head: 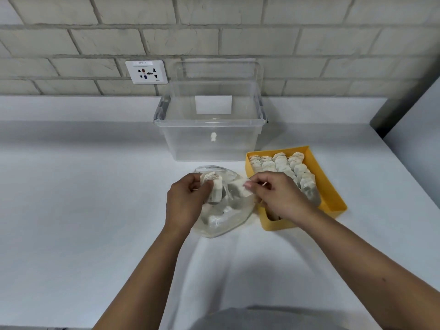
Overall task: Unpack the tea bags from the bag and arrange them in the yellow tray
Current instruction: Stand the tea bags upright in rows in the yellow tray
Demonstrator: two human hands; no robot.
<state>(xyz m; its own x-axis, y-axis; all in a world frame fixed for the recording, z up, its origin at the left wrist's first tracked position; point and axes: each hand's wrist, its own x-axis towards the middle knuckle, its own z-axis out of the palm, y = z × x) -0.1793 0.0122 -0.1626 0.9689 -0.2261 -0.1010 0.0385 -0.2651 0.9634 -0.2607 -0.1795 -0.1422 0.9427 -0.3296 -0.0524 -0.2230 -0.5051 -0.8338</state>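
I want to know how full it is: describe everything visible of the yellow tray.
The yellow tray is a shallow, open-topped rectangular box, plastic by its look, lying flat and skewed on the white counter, right of the clear bag and near the clear tub. Overlapping rows of tea bags fill most of it. The right hand hangs over its near left part, hiding some; contact cannot be told.

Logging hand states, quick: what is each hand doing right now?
Left hand: closed, grips a bunched tea bag over the plastic bag.
Right hand: closed, pinches a flat tea bag.
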